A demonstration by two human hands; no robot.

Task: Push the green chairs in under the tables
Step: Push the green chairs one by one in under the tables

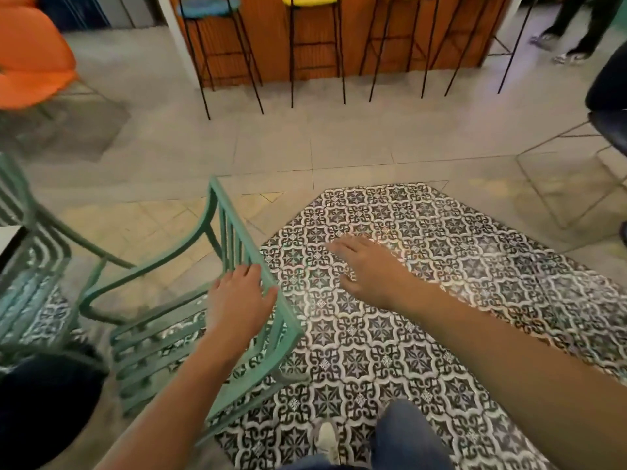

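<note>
Green chair [176, 300]: a slatted metal armchair at lower left, standing half on the patterned tiles and half on the plain floor, its back rail nearest the person and its seat pointing away to the left.
Second green chair [30, 252]: at the far left edge, partly cut off and blurred, just beside the first one.
Table [8, 237]: only a white corner with a dark edge shows at the left border, next to the second green chair; whether either chair sits under it cannot be told.
Left hand [239, 298]: laid over the top rail of the green chair's back, fingers bent down over the rail among the upright bars, thumb out to the right along the rail.
Right hand [364, 266]: held out above the patterned tiles, palm down, fingers loosely spread and nearly straight, holding nothing and well apart from the chair.
Patterned tiles [441, 300]: a black-and-white floral patch of floor under the right arm.
Legs: blue jeans [407, 439] and a pale shoe [327, 439] at the bottom edge.
Bar stools [315, 49]: tall black wire-legged ones, yellow and blue seats, along a wooden counter [271, 45] at the top.
Orange chair [30, 52]: top left.
Other person: dark trousers and shoes [570, 57] at top right.
Writing: none readable.
</note>
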